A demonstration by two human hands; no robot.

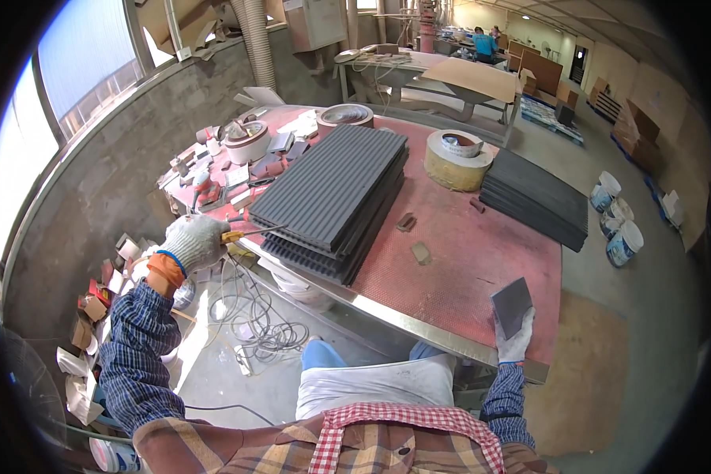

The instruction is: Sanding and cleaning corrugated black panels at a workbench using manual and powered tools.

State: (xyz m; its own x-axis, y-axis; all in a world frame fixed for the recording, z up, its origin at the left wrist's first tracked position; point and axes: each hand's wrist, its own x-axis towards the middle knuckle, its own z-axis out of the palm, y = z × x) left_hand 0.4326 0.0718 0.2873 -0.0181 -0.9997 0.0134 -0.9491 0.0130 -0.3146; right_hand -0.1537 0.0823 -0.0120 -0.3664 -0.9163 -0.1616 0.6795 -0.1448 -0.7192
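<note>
Head view: left hand, gloved, fingers wrapped round a yellow-handled tool, its thin shaft reaching the near left corner of the ribbed grey panels; can't tell if it touches. Right hand, gloved, fingers clamped on a flat grey square, tilted, by the near right corner of the red bench. Panels stacked mid-bench; thick yellowish roll right of them, then dark stacked sheets.
</note>
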